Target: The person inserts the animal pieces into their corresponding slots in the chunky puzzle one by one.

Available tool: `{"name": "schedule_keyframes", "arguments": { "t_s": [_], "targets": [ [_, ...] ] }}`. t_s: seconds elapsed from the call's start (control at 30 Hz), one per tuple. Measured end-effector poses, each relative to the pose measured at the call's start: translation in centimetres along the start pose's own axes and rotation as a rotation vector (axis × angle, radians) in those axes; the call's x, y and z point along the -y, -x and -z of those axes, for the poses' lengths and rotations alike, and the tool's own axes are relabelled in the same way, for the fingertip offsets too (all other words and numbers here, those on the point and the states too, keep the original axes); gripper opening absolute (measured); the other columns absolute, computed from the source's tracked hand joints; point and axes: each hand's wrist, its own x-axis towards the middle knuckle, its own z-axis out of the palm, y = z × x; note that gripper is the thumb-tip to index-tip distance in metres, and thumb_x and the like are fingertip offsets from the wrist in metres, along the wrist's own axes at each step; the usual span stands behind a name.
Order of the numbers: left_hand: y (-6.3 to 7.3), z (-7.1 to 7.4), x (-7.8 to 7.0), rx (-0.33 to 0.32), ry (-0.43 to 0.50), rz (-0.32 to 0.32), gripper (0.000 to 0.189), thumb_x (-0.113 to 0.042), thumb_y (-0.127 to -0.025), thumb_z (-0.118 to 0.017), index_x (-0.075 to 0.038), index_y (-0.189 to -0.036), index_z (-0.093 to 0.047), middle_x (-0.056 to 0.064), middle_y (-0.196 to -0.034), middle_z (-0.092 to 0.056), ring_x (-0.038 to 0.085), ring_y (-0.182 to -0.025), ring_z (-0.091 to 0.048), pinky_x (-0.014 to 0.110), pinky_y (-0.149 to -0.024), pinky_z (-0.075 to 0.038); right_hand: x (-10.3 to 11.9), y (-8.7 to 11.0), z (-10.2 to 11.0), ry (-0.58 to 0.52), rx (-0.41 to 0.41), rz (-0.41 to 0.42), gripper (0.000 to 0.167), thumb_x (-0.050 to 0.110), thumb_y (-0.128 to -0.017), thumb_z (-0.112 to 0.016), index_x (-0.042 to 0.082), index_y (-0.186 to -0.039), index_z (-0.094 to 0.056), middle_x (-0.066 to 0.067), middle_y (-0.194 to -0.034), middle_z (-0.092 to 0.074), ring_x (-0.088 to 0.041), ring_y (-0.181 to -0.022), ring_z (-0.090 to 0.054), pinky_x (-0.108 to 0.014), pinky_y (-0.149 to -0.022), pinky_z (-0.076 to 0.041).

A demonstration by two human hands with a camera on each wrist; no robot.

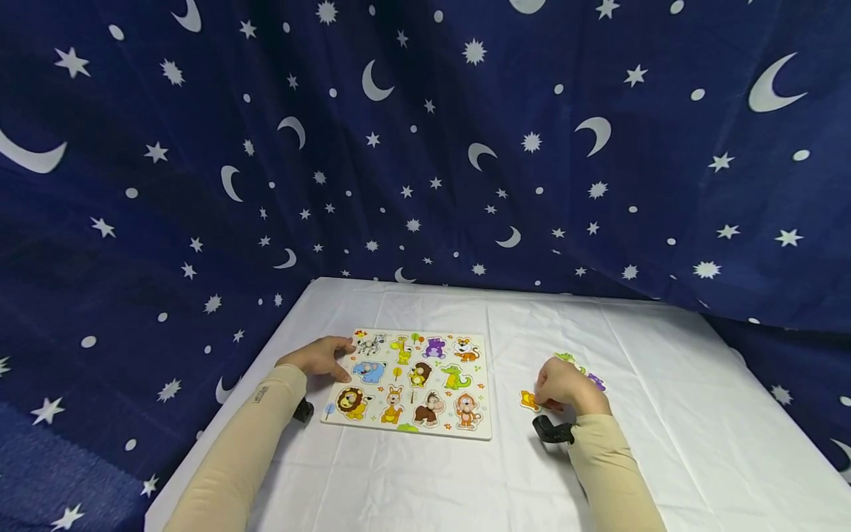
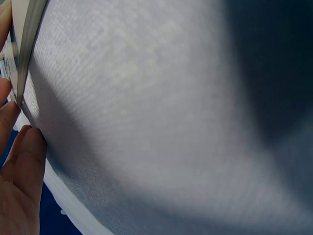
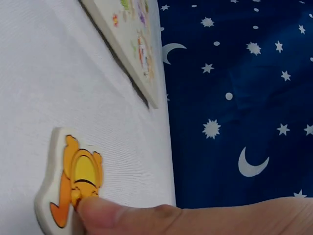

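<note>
A pale puzzle board (image 1: 407, 380) with colourful animal pictures lies on the table. My left hand (image 1: 322, 357) rests at its left edge, thumb and fingers spread; in the left wrist view these fingers (image 2: 27, 161) lie fairly straight along the board's edge (image 2: 27, 44). To the right of the board, my right hand (image 1: 565, 384) has curled fingers and pinches an orange kangaroo puzzle piece (image 1: 530, 400). In the right wrist view the thumb presses on the kangaroo piece (image 3: 83, 171); the other fingers are hidden there.
Beyond the right hand lie a green puzzle piece (image 1: 566, 357) and a purple one (image 1: 596, 381), partly covered by the hand. A white cloth (image 1: 412, 480) covers the table. Dark blue curtain (image 1: 439, 148) with moons and stars hangs behind and at the sides.
</note>
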Motion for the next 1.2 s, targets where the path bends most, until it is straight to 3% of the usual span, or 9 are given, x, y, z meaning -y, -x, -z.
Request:
{"name": "schedule_keyframes", "arguments": {
  "t_s": [0.5, 0.73, 1.2],
  "targets": [
    [0.2, 0.3, -0.6, -0.002, -0.024, 0.02, 0.069, -0.009, -0.071, -0.088, -0.002, -0.134, -0.06, 0.015, -0.16, -0.037, 0.039, -0.15, -0.028, 0.054, -0.125, -0.02, 0.5, -0.2, -0.4, -0.055, -0.024, -0.091, 0.012, -0.005, -0.074, -0.072, 0.001, -0.066, -0.066, -0.004, -0.053, -0.063, -0.012, -0.047, -0.055, -0.022, -0.045, -0.042],
    [0.3, 0.2, -0.5, 0.011, -0.001, 0.016, 0.068, -0.006, -0.07, -0.088, 0.0, -0.133, -0.06, 0.017, -0.16, -0.037, 0.041, -0.15, -0.027, 0.054, -0.125, -0.019, 0.5, -0.2, -0.7, -0.017, -0.031, -0.075, 0.012, -0.004, -0.073, -0.072, 0.002, -0.064, -0.067, -0.003, -0.053, -0.063, -0.011, -0.048, -0.055, -0.022, -0.045, -0.043],
    [0.0, 0.0, -0.4, 0.011, -0.014, 0.021, 0.07, -0.009, -0.07, -0.088, -0.001, -0.134, -0.06, 0.017, -0.16, -0.037, 0.041, -0.15, -0.027, 0.056, -0.125, -0.02, 1.5, -0.1, 0.0, 0.014, -0.112, -0.003, 0.014, -0.006, -0.066, -0.059, 0.004, -0.061, -0.066, 0.001, -0.052, -0.058, -0.011, -0.051, -0.049, -0.021, -0.048, -0.038]
  ]
}}
